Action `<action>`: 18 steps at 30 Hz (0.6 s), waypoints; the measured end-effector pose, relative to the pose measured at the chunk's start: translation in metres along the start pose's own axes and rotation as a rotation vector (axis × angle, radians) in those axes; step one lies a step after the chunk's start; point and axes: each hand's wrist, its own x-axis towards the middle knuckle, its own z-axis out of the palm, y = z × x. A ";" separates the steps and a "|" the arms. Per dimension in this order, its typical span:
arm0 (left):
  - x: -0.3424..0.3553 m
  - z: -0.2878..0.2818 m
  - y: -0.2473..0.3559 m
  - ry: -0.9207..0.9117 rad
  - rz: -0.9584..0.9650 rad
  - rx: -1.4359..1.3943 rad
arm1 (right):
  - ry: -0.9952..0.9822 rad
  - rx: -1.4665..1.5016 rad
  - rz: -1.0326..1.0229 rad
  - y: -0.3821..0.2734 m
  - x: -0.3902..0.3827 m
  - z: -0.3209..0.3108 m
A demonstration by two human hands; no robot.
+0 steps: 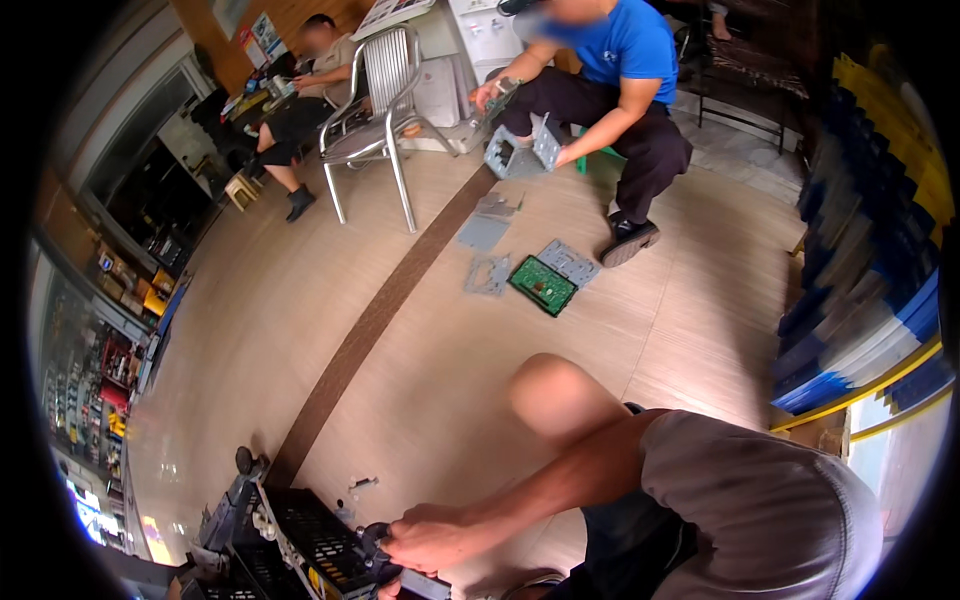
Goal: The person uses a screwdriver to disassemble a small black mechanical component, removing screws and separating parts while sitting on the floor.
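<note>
At the lower edge, my right hand (432, 538) is closed round a small black piece (374, 545) at the side of a black plastic frame (318, 532). The piece's kind is hard to make out. The frame has slotted openings and pale fittings along one edge. Below that hand, only a few fingertips of my left hand (390, 588) show, close to the frame and a flat grey part (428, 586); what they hold is hidden. A small metal bracket (362, 485) lies on the floor beside the frame.
Ahead, a co-worker in a blue shirt (630, 45) holds a grey metal housing (522, 152). Between us lie a green circuit board (543, 286) and flat metal plates (484, 232). A metal chair (375, 100) stands beyond. Blue and yellow stacked sheets (880, 220) line the right.
</note>
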 end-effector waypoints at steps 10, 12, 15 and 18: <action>0.011 0.011 0.026 -0.004 -0.317 -0.186 | -0.069 0.161 -0.030 0.015 0.002 0.031; 0.012 0.023 0.043 0.129 -0.643 -0.397 | -0.014 0.108 -0.167 0.013 0.000 0.022; 0.013 0.027 0.043 0.197 -0.681 -0.347 | -0.060 0.119 -0.165 0.009 -0.005 0.008; 0.015 0.029 0.048 0.174 -0.699 -0.395 | -0.081 0.115 -0.129 0.003 -0.005 -0.007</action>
